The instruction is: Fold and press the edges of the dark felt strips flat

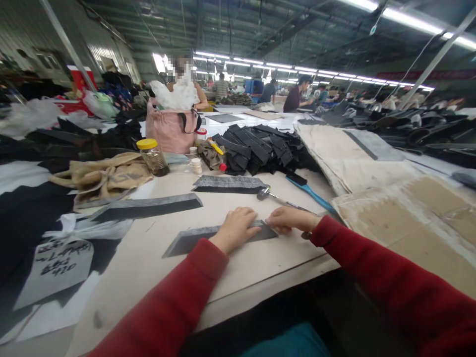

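A dark grey strip (193,240) with slanted ends lies flat on the beige board (148,277). My left hand (237,229) rests on it with fingers spread, pressing its middle. At the strip's right end, my right hand (290,219) has its fingers curled together at the corner; what they pinch is too small to make out. Just behind the hands is a hammer (277,198), its head to the left. A second strip (230,184) sits farther back, and a third strip (148,207) is to the left.
A blue-handled brush (310,191) lies right of the hammer. Behind are a heap of black pieces (260,146), a yellow-lidded jar (154,157) and a pink bag (171,131). Cloth-covered boards (357,168) stand right; a handwritten tag (59,265) lies left. People work farther back.
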`<control>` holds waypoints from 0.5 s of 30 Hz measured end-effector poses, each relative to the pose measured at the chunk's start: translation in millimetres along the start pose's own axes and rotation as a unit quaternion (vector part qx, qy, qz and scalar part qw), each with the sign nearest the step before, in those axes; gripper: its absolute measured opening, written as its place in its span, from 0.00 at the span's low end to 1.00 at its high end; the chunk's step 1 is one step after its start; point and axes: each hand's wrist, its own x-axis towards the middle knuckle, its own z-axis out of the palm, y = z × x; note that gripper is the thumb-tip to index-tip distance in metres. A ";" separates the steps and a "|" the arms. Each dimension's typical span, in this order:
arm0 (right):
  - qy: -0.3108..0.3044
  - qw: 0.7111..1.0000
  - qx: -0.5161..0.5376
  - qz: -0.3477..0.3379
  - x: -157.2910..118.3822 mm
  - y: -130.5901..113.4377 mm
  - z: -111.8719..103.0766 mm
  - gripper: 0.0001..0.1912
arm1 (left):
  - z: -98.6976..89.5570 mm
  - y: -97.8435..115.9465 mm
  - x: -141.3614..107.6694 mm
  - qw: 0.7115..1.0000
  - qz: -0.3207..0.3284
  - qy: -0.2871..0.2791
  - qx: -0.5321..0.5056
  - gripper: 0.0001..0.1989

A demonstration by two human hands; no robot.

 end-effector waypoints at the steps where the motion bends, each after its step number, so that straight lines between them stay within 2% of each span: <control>1: -0.005 1.000 0.012 0.003 0.9 -0.1 -0.9 0.15 | 0.2 -0.2 -0.1 1.000 0.002 0.002 0.000 0.18; 5: -0.038 0.994 0.099 0.028 3.5 4.4 -4.2 0.13 | 2.0 -0.5 -0.9 1.000 0.012 0.013 0.000 0.17; 8: -0.039 0.986 0.157 0.036 2.9 8.8 -7.0 0.11 | 3.7 -0.4 -1.0 1.000 0.014 0.022 0.000 0.16; 13: -0.062 0.981 0.181 0.024 3.5 11.3 -4.2 0.11 | 4.0 0.3 -0.5 1.000 0.016 0.027 0.002 0.15; 15: -0.053 0.985 0.165 0.014 6.3 9.6 -0.8 0.11 | 3.1 0.8 -1.0 0.999 0.016 0.030 -0.001 0.15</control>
